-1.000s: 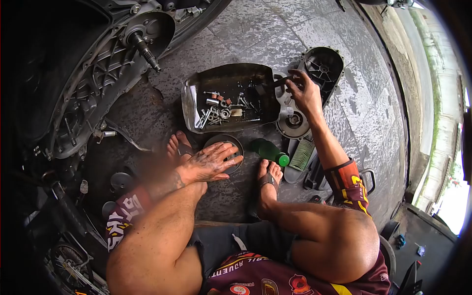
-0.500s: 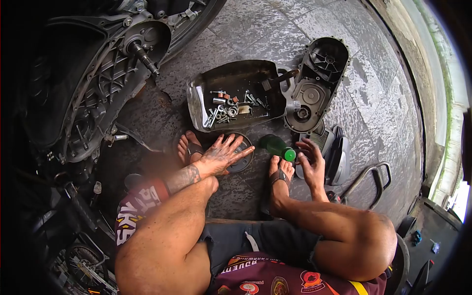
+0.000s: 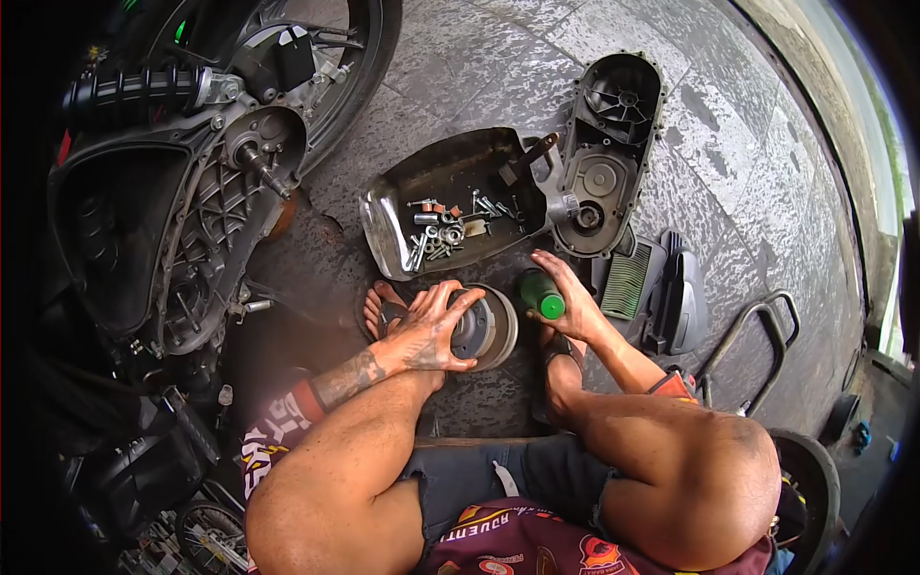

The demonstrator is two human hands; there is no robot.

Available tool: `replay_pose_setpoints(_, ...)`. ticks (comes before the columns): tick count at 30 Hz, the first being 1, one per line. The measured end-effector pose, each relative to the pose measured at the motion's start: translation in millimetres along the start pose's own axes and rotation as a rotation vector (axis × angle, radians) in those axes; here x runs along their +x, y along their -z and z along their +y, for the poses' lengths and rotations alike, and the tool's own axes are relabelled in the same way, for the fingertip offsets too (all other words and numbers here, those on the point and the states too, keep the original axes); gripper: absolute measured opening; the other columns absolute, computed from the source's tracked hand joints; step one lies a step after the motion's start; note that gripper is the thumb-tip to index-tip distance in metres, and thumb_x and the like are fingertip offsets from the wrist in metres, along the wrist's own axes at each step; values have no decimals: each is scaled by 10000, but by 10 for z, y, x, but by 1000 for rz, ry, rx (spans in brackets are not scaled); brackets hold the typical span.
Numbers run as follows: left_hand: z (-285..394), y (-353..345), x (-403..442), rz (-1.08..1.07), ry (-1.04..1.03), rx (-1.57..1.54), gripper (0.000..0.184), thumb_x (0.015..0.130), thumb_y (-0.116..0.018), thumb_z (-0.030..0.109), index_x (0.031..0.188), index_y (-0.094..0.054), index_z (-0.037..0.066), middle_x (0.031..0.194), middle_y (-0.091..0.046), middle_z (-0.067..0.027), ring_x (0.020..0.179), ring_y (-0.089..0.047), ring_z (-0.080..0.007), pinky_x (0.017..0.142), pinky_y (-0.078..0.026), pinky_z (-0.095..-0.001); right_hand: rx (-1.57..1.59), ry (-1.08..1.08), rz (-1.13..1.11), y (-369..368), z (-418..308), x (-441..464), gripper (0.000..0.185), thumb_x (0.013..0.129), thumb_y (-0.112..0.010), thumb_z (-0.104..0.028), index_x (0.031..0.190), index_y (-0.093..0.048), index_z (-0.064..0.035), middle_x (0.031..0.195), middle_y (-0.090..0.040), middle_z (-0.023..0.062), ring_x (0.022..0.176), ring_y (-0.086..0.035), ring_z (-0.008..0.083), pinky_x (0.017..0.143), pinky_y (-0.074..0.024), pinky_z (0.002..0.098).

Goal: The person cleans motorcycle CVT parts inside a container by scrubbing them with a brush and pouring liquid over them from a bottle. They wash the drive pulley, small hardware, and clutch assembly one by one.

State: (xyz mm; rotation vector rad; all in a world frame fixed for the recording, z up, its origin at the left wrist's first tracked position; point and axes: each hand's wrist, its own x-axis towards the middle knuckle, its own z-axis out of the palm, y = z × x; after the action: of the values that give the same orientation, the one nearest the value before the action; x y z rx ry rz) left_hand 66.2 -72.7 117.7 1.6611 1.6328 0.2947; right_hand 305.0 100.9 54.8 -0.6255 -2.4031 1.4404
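Note:
My left hand [image 3: 431,326] grips the near side of a round metal scooter clutch assembly [image 3: 496,331], thumb and fingers spread around its hub. The clutch is between my feet, its wide rim showing on the right. My right hand [image 3: 570,302] is curled around a green plastic bottle [image 3: 539,285] with a bright green cap, which points toward me. The bottle's lower part is partly hidden by shadow and my fingers. Just beyond both hands sits a dark metal pan [image 3: 422,177] holding bolts, nuts and small sleeves [image 3: 448,230].
A long black crankcase cover [image 3: 599,172] lies right of the pan, and a brush [image 3: 527,158] rests on the pan's edge. An air filter [image 3: 630,278] and a bent metal tube stand [image 3: 747,340] lie at right. The opened scooter engine [image 3: 206,211] stands at left.
My left hand has closed on the clutch, which now shows more of its rim and sits farther right. My right hand has moved up and left onto the bottle.

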Motion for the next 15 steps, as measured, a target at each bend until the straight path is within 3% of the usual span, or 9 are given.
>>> replay_pose_setpoints(4,195,401,-84,103,72,-128,1077,552,-884,382,1461,-360,143,1349,-361,-162,1271,-425,-370,1046,-389,-514,3,6,20,-16,-7,10,812,675,-747,-39,1423,-434,-55,1448,-452,177,1344,-438,359,1120,-376,425)
replay_pose_setpoints(9,223,1016,92,282,70,110,1082,510,-888,333,1442,-372,147,1304,-403,-184,1244,-444,-395,1041,-397,-510,9,28,53,-55,67,-17,779,677,-739,-39,1403,-456,-44,1397,-509,170,1325,-464,347,1117,-381,422)
replay_pose_setpoints(15,-291,1144,704,331,136,303,1057,564,-886,355,1459,-346,196,1347,-380,-214,1287,-410,-429,1038,-382,-543,22,-65,63,-93,69,-24,752,658,-740,-34,1367,-491,-35,1380,-537,149,1323,-473,328,1123,-378,412)
